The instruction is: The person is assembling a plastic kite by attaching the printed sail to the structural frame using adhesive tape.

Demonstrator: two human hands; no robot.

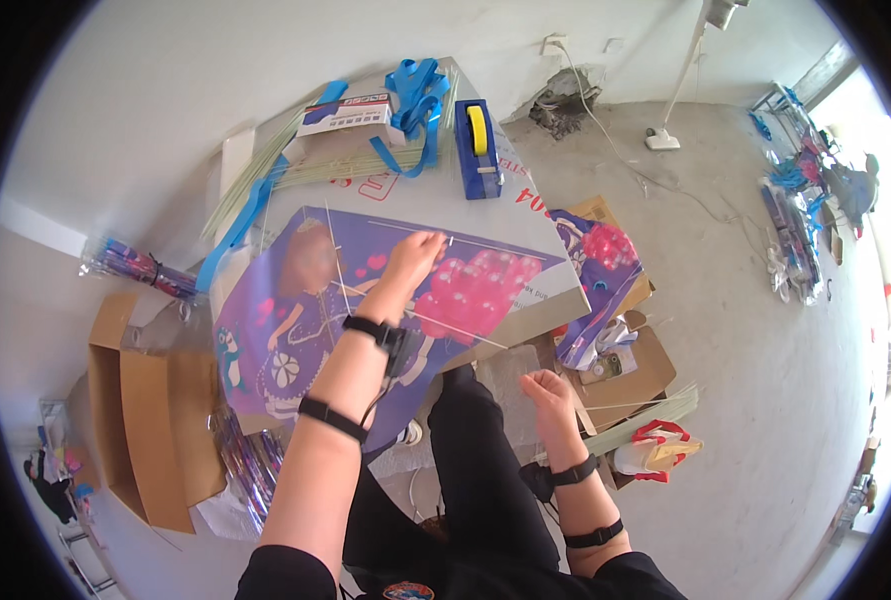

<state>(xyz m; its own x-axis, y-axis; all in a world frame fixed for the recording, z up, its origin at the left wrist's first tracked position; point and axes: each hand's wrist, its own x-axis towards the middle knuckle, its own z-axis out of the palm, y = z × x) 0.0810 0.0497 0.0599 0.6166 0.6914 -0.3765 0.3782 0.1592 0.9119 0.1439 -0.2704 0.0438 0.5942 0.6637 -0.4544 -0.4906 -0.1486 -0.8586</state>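
Note:
A purple printed sheet [265, 290] with a cartoon figure and pink balloons lies over the table, partly hidden by my left arm. Thin pale rods [462, 330] cross it, one running out past its near edge. Above the sheet's upper middle, my left hand [417, 258] is closed, with a tiny whitish bit at its fingertips that is too small to name. Closed too, my right hand [549, 393] hangs off the table's near right edge, close to the end of that rod. Whether anything is in its fingers is hidden.
A blue tape dispenser [478, 150] with a yellow roll stands on the table's far part. Near it are blue ribbon [420, 95], a small box [345, 115] and pale sticks [340, 168]. Cardboard boxes [155, 430] flank the table; another purple printed sheet [605, 290] hangs at right.

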